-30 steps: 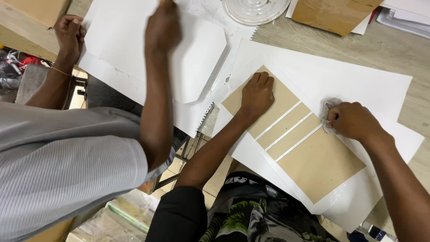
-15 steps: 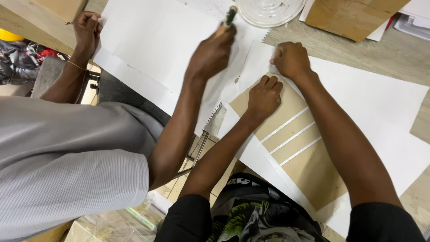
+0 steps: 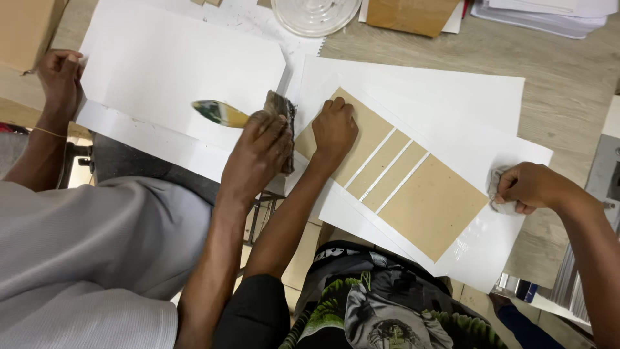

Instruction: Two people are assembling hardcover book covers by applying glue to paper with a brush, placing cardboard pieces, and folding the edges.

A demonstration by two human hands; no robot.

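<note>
Wooden tabletop [image 3: 568, 84] runs under everything we are doing, and most of it is covered by big white sheets [image 3: 445, 97] laid overlapping so the work never touches the bare wood. On top of our sheet lie the brown cardboard panels [image 3: 431, 208] — one wide piece, three narrow strips [image 3: 387, 169] and another piece at the upper end, set side by side on a slant with thin white gaps between them.

Our left hand [image 3: 334, 129] is pressed down on the upper panel, fingers curled at its top edge and holding nothing; we judge it is there to pin the row so the pieces keep their spacing. Our right hand [image 3: 531, 187] sits at the lower right end of the row, clenched around a small grey rag [image 3: 496, 189] that touches the white sheet just beside the wide panel — a placing that suits wiping along that edge.

Beside us, a person in a grey shirt works on a separate white sheet [image 3: 187, 71]. Their near hand [image 3: 258, 155] grasps a dark-bristled brush [image 3: 240, 115] close to our left hand, while their far hand [image 3: 59, 76] holds the sheet's outer edge, seemingly to steady it. A clear round lid or dish [image 3: 315, 14] and more cardboard [image 3: 413, 14] lie at the table's far side.
</note>
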